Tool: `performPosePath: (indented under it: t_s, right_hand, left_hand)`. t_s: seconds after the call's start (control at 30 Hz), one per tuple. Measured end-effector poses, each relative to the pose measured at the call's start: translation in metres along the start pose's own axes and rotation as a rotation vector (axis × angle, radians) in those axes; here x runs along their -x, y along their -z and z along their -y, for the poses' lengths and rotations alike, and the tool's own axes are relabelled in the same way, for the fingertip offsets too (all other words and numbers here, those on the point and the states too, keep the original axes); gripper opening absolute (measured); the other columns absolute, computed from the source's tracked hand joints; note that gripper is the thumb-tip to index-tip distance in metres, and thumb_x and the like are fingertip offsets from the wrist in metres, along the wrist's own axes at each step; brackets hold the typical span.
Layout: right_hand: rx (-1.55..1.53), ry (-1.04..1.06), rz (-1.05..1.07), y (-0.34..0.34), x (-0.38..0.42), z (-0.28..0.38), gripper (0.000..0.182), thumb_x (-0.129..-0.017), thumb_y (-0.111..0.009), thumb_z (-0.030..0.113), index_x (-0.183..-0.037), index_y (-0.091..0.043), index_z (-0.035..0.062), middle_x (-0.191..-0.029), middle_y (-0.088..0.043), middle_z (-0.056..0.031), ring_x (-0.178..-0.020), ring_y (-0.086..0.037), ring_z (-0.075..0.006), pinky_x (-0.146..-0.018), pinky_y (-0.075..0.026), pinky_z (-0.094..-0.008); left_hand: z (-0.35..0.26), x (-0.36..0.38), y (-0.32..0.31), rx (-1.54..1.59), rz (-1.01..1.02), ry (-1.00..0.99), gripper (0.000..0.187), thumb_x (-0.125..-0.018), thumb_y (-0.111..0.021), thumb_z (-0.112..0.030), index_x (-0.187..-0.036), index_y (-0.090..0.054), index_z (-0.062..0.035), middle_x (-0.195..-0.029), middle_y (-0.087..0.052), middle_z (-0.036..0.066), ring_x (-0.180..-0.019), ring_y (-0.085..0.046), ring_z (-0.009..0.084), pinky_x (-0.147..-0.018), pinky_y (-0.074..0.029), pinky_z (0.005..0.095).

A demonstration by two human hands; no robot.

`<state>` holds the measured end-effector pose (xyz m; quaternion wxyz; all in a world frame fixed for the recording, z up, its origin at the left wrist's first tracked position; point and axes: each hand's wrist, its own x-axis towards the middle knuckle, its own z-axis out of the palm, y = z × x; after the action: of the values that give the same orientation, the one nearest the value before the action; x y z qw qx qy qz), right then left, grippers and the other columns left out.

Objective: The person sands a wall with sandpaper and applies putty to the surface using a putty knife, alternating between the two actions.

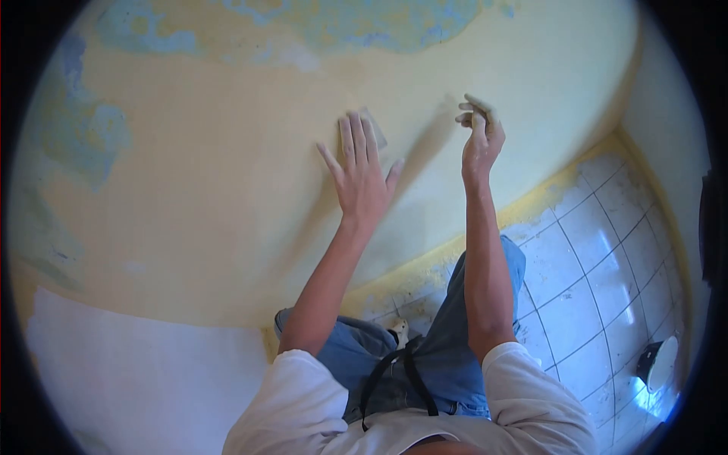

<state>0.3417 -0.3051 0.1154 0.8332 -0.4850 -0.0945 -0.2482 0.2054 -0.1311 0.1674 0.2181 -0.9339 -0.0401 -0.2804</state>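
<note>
My left hand [361,174] lies flat against the yellowish wall [220,182], fingers stretched and spread. Under its fingertips it presses a small greyish sheet of sandpaper [374,127] to the wall; most of the sheet is hidden by the fingers. To the right, my right hand [482,136] is raised in front of the wall, its fingers loosely bent and apart, with nothing visible in them. Pale dust coats the fingers of both hands.
Blue-green patches [364,23] mark the upper wall, and a white area [144,364] covers the lower left. A tiled floor [584,250] with yellow-stained edges lies at the right. On it stands a dark container with a whitish top [658,364], near the side wall [671,136].
</note>
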Motion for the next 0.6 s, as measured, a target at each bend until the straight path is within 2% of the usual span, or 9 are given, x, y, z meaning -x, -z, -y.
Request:
performPosePath:
  t_s: [0.03, 0.13, 0.23, 0.33, 0.53, 0.6]
  right_hand:
    - [-0.011, -0.013, 0.0, -0.002, 0.0, -0.001, 0.036, -0.107, -0.045, 0.005, -0.126, -0.075, 0.0002, -0.107, -0.077, -0.0127, -0.087, -0.07, -0.0188, -0.085, -0.054, -0.0336]
    - [-0.039, -0.008, 0.03, -0.008, 0.003, -0.004, 0.036, -0.107, -0.045, 0.004, -0.126, -0.075, 0.0007, -0.106, -0.077, -0.0124, -0.088, -0.07, -0.0183, -0.085, -0.054, -0.0335]
    - [0.005, -0.007, 0.061, -0.009, 0.007, -0.008, 0.036, -0.107, -0.045, 0.003, -0.126, -0.075, 0.0002, -0.106, -0.076, -0.0123, -0.088, -0.069, -0.018, -0.085, -0.055, -0.0336]
    - [-0.047, -0.042, 0.044, -0.009, 0.01, -0.008, 0.036, -0.106, -0.045, 0.002, -0.125, -0.075, -0.0013, -0.106, -0.076, -0.0121, -0.088, -0.069, -0.0177, -0.085, -0.055, -0.0335]
    - [-0.07, -0.047, 0.021, -0.019, 0.008, -0.018, 0.037, -0.105, -0.044, 0.002, -0.125, -0.075, -0.0024, -0.106, -0.076, -0.0121, -0.089, -0.068, -0.0171, -0.086, -0.055, -0.0332]
    - [-0.08, -0.057, 0.042, -0.023, 0.012, -0.018, 0.038, -0.104, -0.044, 0.002, -0.125, -0.075, -0.0023, -0.106, -0.075, -0.0123, -0.089, -0.068, -0.017, -0.087, -0.055, -0.0332]
  left_hand:
    - [0.0, 0.002, -0.001, -0.027, 0.043, -0.003, 0.102, -0.105, -0.055, -0.064, -0.173, -0.02, 0.0042, -0.183, -0.016, 0.024, -0.171, -0.01, 0.0384, -0.128, 0.002, 0.0792]
    - [0.016, -0.006, 0.003, -0.038, -0.005, -0.052, 0.103, -0.105, -0.055, -0.064, -0.173, -0.021, 0.0056, -0.182, -0.016, 0.026, -0.17, -0.009, 0.041, -0.127, 0.003, 0.0794]
    - [0.039, -0.056, 0.038, -0.105, -0.224, 0.077, 0.105, -0.104, -0.055, -0.065, -0.172, -0.021, 0.0075, -0.181, -0.017, 0.028, -0.17, -0.009, 0.0424, -0.127, 0.003, 0.0792]
    - [0.039, -0.081, 0.059, 0.005, -0.337, 0.089, 0.108, -0.104, -0.055, -0.068, -0.171, -0.021, 0.0093, -0.18, -0.018, 0.031, -0.17, -0.009, 0.0437, -0.128, 0.003, 0.0785]
    - [0.009, 0.001, 0.006, -0.034, 0.045, 0.01, 0.11, -0.104, -0.055, -0.069, -0.171, -0.019, 0.0094, -0.18, -0.017, 0.031, -0.17, -0.007, 0.0432, -0.128, 0.004, 0.0785]
    - [0.01, -0.001, 0.006, 0.007, 0.025, 0.011, 0.11, -0.104, -0.054, -0.069, -0.172, -0.018, 0.0091, -0.18, -0.017, 0.031, -0.17, -0.007, 0.0431, -0.128, 0.004, 0.0789]
